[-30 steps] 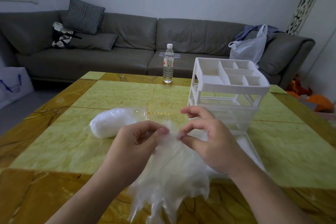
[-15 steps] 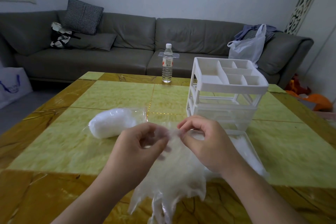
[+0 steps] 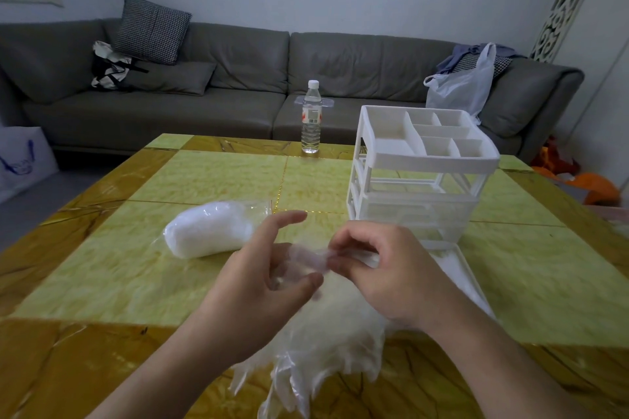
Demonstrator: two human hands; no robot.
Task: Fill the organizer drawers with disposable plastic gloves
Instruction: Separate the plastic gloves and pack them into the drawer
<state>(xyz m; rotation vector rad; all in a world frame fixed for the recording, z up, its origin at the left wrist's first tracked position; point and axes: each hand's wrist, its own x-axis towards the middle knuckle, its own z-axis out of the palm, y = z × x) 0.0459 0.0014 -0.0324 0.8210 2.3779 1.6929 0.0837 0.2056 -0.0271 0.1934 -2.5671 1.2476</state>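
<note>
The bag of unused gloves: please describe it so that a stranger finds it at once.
On the yellow-green table, look left of the white organizer. The bag of unused gloves lies there on its side, a clear wrapper around a white roll. Unlike the loose gloves under the hands, it is compact and untouched.

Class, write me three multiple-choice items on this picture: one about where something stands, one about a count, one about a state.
1. Where does the water bottle stand?
A. far table edge
B. on the sofa
C. inside the organizer

2. How many open compartments does the organizer top show?
A. two
B. six
C. ten

3. What is the right hand doing?
A. lying flat
B. pinching a plastic glove
C. gripping the bottle

Answers: 1 A, it stands by the table's far rim; 2 B, one large and five small; 3 B, curled fingers pinch the film.
</note>
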